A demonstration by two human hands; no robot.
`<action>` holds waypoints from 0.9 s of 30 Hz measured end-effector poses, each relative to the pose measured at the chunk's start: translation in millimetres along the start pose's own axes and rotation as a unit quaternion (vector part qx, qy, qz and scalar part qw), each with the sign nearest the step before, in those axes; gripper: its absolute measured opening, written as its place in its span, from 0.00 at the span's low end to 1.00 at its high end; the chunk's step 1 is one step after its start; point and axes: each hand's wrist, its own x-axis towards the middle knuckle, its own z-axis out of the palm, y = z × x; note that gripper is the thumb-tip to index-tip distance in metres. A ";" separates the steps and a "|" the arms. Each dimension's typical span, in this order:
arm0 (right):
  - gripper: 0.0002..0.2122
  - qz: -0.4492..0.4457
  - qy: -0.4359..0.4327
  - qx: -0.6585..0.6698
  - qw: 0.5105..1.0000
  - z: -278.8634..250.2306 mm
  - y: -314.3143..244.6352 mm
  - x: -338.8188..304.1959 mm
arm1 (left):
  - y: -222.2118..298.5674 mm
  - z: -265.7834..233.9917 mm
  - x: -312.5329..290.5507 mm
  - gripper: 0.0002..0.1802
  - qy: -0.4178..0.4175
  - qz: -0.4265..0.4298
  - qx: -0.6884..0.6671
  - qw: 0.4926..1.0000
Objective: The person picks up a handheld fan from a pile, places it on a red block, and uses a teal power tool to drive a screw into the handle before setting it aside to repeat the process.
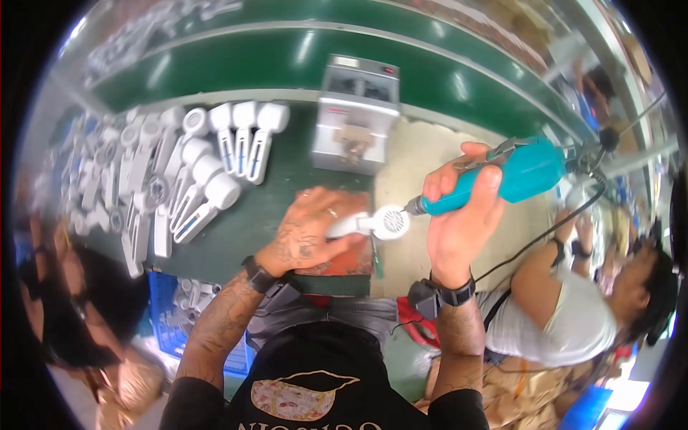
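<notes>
My left hand [304, 228] is closed round the handle of a white handheld fan [390, 223], lying over a reddish mat [337, 264] on the bench. The fan's round slotted head points right. In my right hand [462, 222] is a teal electric screwdriver [527, 172], held nearly level with its bit toward the fan head. The tip is at the head's right edge; whether it touches cannot be made out. A black cable hangs from the screwdriver's rear end.
Several white fans [244, 136] lie in rows and a pile on the left of the green bench [287, 161]. A grey screw-feeder box [355, 115] stands at the back. A blue crate [166, 315] with white parts is below. Other people sit left and right.
</notes>
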 end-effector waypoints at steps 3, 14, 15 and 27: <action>0.21 -0.009 -0.003 -0.043 0.999 34.6 25.2 29.5 | -5.9 4.3 -2.2 0.24 0.029 -0.007 0.000 1.000; 0.14 -0.081 -0.068 -0.121 0.987 68.8 106.8 65.4 | -13.2 2.1 -6.7 0.29 0.030 -0.003 -0.032 0.999; 0.13 -0.066 -0.063 -0.085 0.992 67.1 109.7 64.7 | -11.5 1.8 -5.7 0.28 0.028 -0.004 -0.028 0.999; 0.27 0.013 -0.093 -0.090 0.992 28.0 53.3 1.9 | -14.9 4.6 -4.6 0.31 0.030 -0.008 -0.029 0.999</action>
